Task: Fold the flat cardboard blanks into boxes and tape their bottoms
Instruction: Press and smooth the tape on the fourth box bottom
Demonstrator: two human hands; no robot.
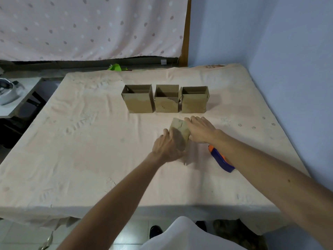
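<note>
A small brown cardboard box [180,131] lies tilted on the cloth-covered table [81,150] between my two hands. My left hand [166,147] grips its near left side, fingers wrapped round the edge. My right hand [200,129] rests on its right side with fingers fairly straight, reaching over the top. Three folded cardboard boxes stand upright and open-topped in a row behind: the left box [137,102], the middle box [166,103], the right box [194,103]. A blue and orange tape dispenser [220,158] lies under my right forearm.
A patterned curtain [90,27] hangs behind the table and a blue wall [270,42] runs along its right side. A side table with a white object [7,92] stands at the left. A green scrap [117,67] lies past the table's far edge.
</note>
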